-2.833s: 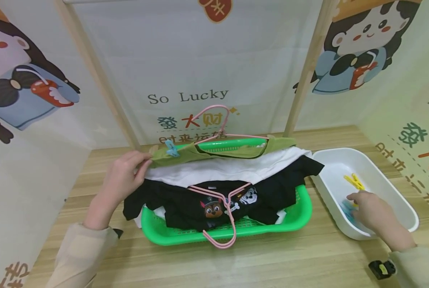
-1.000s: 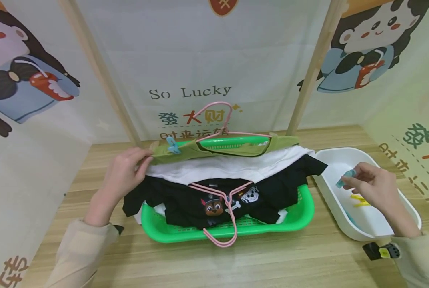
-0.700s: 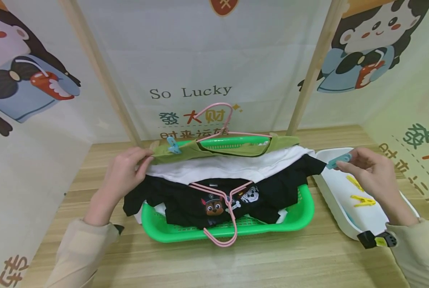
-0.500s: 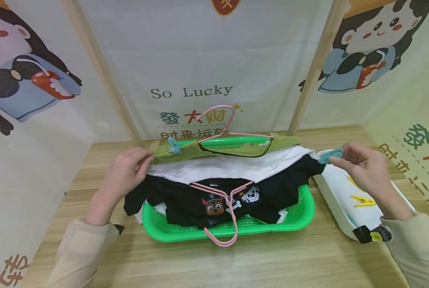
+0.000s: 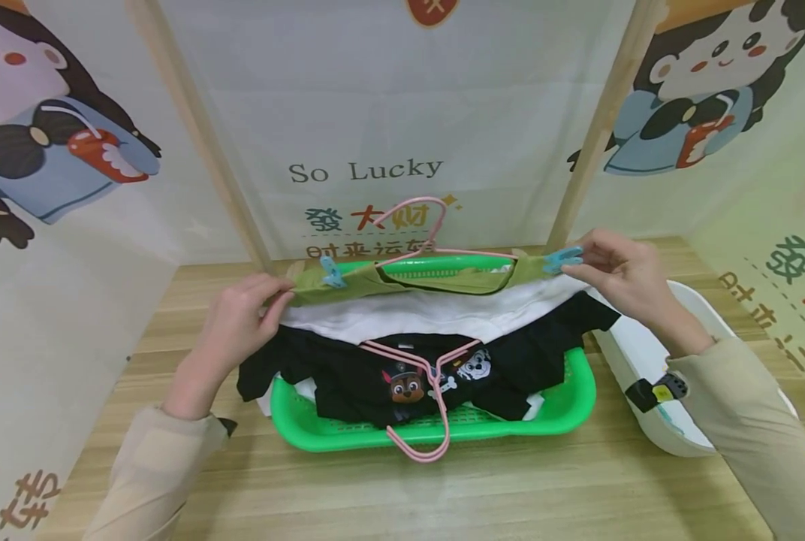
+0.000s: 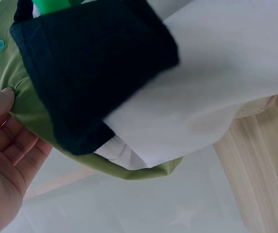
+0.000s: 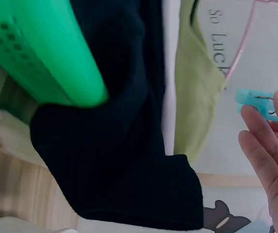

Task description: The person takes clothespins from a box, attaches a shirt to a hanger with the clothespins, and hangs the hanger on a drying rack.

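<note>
My left hand (image 5: 243,312) pinches the left end of a green garment (image 5: 348,283) on a pink hanger (image 5: 436,244); the left wrist view shows thumb and fingers on its edge. A blue clothespin (image 5: 333,272) is clipped near that hand. In my right hand (image 5: 625,274) is a second blue clothespin (image 7: 260,103), pinched between thumb and fingers. The head view has it at the garment's right end; in the right wrist view it appears beside the green cloth, apart from it. A white garment (image 5: 402,315) and a black T-shirt (image 5: 348,376) lie in front.
The clothes lie over a green basket (image 5: 511,428) on a wooden table (image 5: 497,496). Another pink hanger (image 5: 443,421) hooks out over the basket's front. A white tub (image 5: 696,304) stands at the right, partly behind my forearm. Wooden posts (image 5: 598,135) rise at the back.
My right hand picked a blue clothespin out of the white tub and moved it left and up to the green garment's right end. The left hand keeps its hold.
</note>
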Demonstrator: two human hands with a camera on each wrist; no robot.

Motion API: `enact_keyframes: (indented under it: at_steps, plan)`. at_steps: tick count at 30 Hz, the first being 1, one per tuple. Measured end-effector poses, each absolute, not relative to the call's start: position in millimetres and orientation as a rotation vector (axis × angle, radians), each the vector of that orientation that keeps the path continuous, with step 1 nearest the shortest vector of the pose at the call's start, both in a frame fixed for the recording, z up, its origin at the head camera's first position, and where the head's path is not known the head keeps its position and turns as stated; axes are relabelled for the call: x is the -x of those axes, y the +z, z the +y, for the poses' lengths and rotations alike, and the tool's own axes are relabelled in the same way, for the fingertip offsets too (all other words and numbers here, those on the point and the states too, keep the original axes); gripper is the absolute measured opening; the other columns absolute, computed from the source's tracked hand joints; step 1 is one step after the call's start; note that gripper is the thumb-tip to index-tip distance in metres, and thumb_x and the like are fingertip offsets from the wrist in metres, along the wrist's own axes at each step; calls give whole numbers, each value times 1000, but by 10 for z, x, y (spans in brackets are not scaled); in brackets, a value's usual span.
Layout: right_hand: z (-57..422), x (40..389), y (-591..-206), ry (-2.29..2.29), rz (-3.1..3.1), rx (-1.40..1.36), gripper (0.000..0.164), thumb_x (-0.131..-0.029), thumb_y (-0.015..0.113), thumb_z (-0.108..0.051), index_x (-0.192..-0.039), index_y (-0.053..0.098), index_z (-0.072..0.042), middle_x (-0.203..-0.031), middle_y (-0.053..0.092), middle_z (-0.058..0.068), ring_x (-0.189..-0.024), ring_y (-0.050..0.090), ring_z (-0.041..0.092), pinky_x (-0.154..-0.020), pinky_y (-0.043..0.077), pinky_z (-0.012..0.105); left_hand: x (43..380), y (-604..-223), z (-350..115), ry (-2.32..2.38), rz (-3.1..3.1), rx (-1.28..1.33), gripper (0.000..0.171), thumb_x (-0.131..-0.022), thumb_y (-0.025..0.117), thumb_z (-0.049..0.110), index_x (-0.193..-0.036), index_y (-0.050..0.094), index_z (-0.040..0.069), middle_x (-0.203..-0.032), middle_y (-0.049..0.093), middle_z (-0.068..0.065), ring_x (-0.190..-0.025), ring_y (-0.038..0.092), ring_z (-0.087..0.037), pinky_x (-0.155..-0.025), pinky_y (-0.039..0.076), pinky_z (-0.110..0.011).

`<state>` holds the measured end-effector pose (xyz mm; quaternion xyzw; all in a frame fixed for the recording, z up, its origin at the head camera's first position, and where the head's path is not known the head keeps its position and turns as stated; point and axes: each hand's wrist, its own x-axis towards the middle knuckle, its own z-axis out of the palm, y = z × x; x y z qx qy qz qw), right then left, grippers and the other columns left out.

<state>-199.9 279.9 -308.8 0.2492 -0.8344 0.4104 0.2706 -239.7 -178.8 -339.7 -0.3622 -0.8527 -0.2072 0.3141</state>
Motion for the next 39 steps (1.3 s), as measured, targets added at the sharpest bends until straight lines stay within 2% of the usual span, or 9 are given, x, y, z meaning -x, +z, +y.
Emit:
enact_keyframes:
  at_steps: [5,7,14,21,25,29,33,36,39]
  plan:
    - [2779,2156,-3101,1039,-2310,-706,17,-72,71,15,-80,63,2,-76,68,10,-69,58,-11,-61,46,8,2396,-3401,-1782,-553,-2249,959,10,-78,70,-6,-87,67,-5,-82,67,-15,-68,63,-27,-55,51,-40]
    - [2788,2205,-3114,1059,-2328,-709,15,-74,70,14,-80,63,3,-75,68,15,-69,58,-11,-60,46,8,2393,-3399,-1784,-554,-2250,958,10,-78,70,-7,-87,67,-5,-82,67,-15,-68,63,-27,-55,51,-40]
    - [2789,2306,-3119,1094,-2353,-790,17,-72,69,18,-77,62,3,-74,67,12,-67,61,-4,-57,47,10,2386,-3404,-1799,-552,-2242,957,10,-78,70,-6,-87,68,-4,-82,67,-15,-69,63,-28,-57,51,-40]
    - [2792,2373,-3133,1040,-2433,-824,18,-74,71,14,-76,60,-1,-72,66,8,-59,59,9,-51,44,14,2384,-3406,-1811,-555,-2233,962,10,-78,70,-6,-87,68,-4,-81,67,-14,-67,62,-26,-56,51,-39]
    - [2798,2392,-3148,1021,-2465,-858,17,-74,72,11,-79,61,-2,-73,67,6,-59,59,11,-49,43,16,2385,-3411,-1817,-555,-2238,958,10,-78,70,-6,-87,68,-4,-81,67,-14,-67,62,-26,-56,51,-39]
    - [2824,2388,-3151,918,-2480,-911,22,-74,73,10,-88,61,-2,-73,65,2,-61,54,7,-50,42,19,2388,-3412,-1812,-556,-2239,956,10,-78,70,-6,-87,68,-4,-81,67,-14,-67,62,-26,-55,51,-39]
    - [2835,2366,-3153,782,-2535,-841,27,-74,74,6,-97,61,-1,-79,64,6,-68,54,14,-53,40,26,2391,-3414,-1811,-550,-2236,953,10,-78,70,-5,-87,68,-4,-81,67,-14,-66,62,-26,-54,50,-38]
    - [2833,2354,-3173,667,-2592,-752,19,-76,74,0,-92,63,0,-80,64,9,-72,53,23,-60,39,34,2392,-3415,-1810,-547,-2239,948,10,-78,70,-5,-87,68,-4,-81,67,-15,-65,62,-26,-54,50,-38]
    - [2829,2343,-3198,593,-2609,-720,9,-78,73,-2,-82,64,-1,-77,64,9,-73,52,26,-64,39,39,2401,-3402,-1798,-542,-2259,945,9,-79,69,-5,-87,68,-4,-81,67,-15,-65,62,-26,-54,50,-38]
